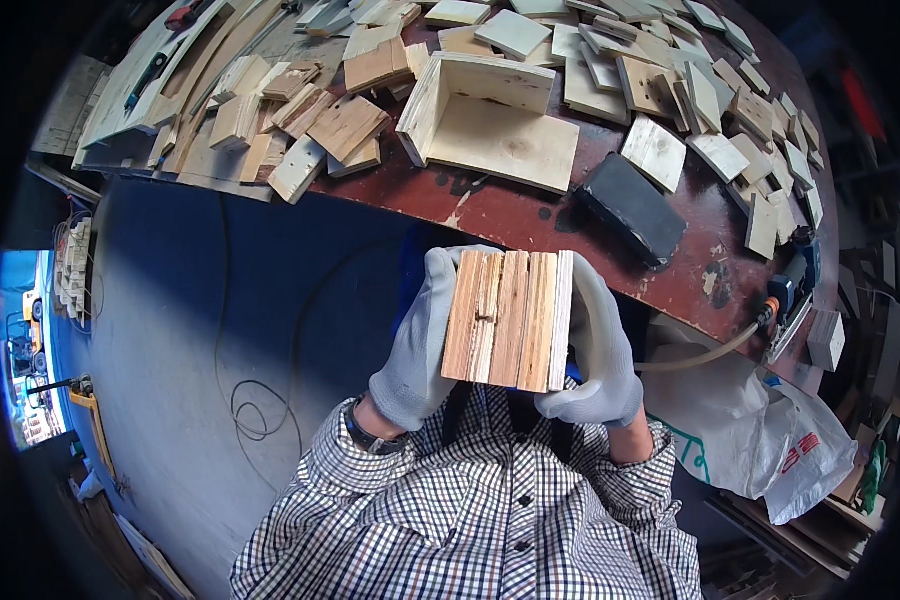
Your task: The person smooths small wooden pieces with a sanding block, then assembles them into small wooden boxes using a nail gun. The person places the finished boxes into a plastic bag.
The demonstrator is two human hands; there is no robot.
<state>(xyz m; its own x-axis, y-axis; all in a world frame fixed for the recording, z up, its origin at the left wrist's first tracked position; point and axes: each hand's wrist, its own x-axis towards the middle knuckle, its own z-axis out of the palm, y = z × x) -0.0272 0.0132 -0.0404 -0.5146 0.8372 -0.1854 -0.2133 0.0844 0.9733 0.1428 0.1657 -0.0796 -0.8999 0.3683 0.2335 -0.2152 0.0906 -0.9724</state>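
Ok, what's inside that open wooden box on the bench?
Nothing: the open wooden box shows only its bare floor panel. Whatever lies under the box on the bench is hidden.

A woodworking shop: cut plywood pieces [350,125] litter a stained workbench [530,215] beside a sander [792,290].

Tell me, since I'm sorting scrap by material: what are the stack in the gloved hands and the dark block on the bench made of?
The stack of boards looks like bare plywood: layered edge lines show, with no paint. The dark block is matte black, possibly rubber or foam; unclear.
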